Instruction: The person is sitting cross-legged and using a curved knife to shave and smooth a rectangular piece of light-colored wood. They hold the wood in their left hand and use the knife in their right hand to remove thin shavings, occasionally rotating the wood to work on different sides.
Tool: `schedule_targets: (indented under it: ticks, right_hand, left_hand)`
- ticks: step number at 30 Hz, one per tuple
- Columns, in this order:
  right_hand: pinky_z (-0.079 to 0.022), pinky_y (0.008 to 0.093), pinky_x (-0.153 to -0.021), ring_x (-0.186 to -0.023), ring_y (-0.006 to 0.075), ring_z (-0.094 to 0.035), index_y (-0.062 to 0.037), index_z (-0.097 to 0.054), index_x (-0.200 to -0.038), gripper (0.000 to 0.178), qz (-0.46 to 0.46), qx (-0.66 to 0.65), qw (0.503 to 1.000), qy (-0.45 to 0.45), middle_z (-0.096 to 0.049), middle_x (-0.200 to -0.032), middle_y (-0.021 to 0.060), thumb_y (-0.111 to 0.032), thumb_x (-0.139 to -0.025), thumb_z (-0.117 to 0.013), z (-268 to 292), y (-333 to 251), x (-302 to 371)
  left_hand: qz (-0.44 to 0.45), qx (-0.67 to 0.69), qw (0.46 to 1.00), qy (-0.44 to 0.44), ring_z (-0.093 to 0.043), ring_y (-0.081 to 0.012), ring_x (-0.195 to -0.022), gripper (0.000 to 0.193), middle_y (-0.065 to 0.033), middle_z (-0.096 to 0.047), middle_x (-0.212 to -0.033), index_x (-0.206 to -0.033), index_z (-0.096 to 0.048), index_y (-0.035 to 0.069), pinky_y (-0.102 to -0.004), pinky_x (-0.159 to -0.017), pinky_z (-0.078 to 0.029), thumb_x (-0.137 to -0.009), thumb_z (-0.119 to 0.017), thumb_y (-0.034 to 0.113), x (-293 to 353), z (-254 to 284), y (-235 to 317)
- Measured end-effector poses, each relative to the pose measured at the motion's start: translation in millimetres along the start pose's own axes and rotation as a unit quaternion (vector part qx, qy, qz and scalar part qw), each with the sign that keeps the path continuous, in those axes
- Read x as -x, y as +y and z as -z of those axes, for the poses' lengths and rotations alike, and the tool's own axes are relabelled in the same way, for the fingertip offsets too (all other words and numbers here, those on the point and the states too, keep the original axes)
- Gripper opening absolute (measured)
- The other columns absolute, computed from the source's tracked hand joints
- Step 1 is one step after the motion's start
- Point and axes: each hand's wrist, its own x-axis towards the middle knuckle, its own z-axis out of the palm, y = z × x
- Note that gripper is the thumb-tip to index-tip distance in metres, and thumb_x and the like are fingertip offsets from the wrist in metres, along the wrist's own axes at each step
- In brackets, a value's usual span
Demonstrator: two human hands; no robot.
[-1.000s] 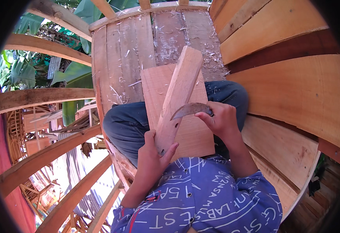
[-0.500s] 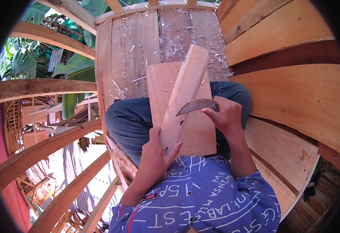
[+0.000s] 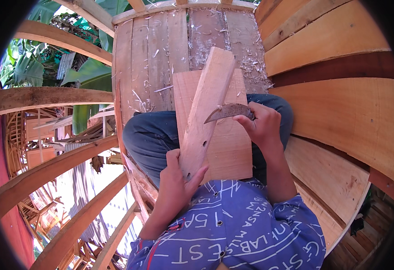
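My left hand (image 3: 175,180) grips the near end of a pale wooden bar (image 3: 207,99), which slants up and away with its far end tipped slightly right. Two small dark holes show in the bar near that hand. In my right hand (image 3: 265,124) is a knife (image 3: 230,112) with a broad, curved, rust-stained blade. The blade lies across the bar's right side at about its middle, its tip pointing left, and a small curl of wood shows at the edge. Its handle is hidden in my fist. Under the bar, a flat wooden board (image 3: 233,153) rests across my lap.
My crossed legs (image 3: 149,139) sit on a plank floor (image 3: 158,58) strewn with wood shavings (image 3: 251,67). Wide wooden boards (image 3: 341,108) form a wall close on the right. Curved wooden rails (image 3: 52,100) run along the left, with green leaves (image 3: 88,76) beyond.
The bar's near end has shifted left and slightly down with my left hand, so the bar leans a little differently. The knife blade sits slightly higher and flatter across it.
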Motion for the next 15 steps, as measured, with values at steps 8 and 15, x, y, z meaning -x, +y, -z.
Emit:
schedule_targets:
  ticks: [8,15]
  right_hand:
    - [-0.039,0.0407,-0.051,-0.054,0.0367,-0.055,0.0017,-0.055,-0.068,0.065,-0.219,-0.121,0.965,0.082,-0.051,-0.056,0.0193,-0.058,-0.093,-0.052,25,77,-25]
    - [-0.046,0.0437,-0.052,-0.06,0.0384,-0.061,-0.0025,-0.059,-0.068,0.053,-0.032,-0.126,0.988,-0.08,-0.058,-0.06,0.0183,-0.052,-0.085,-0.064,-11,-15,20]
  left_hand:
    - [0.049,0.037,0.998,0.025,-0.067,-0.0322,-0.082,0.053,-0.0245,-0.061,-0.089,-0.113,-0.04,-0.003,-0.0368,-0.073,-0.051,-0.082,-0.075,0.023,20,1,-30]
    - [0.051,0.066,0.996,0.033,-0.065,-0.0264,-0.08,0.054,-0.022,-0.062,-0.094,-0.114,-0.04,-0.004,-0.0357,-0.07,-0.051,-0.082,-0.075,0.022,4,7,-19]
